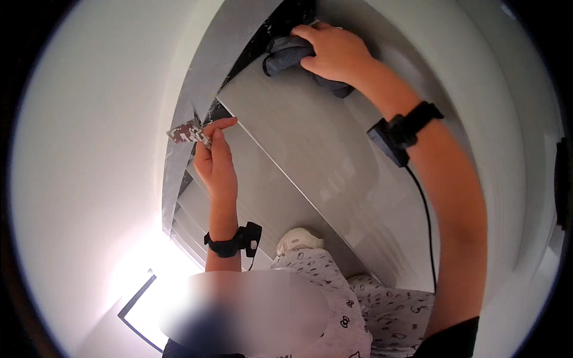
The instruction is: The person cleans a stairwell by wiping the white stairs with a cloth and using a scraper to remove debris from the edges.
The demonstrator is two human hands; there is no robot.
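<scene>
Dark cloth [288, 56] is bunching in my right hand's [341, 53] curling grip on the grey step [316, 128]; my left hand [216, 170] is pinching a patterned piece [186, 132].

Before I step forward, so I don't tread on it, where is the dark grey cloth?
The cloth is near the head view's top, slightly right of centre, under the right hand, beside the black marbled strip.

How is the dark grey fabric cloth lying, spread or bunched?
Bunched: the dark grey fabric cloth shows thick, overlapping folds under the right hand.
</scene>
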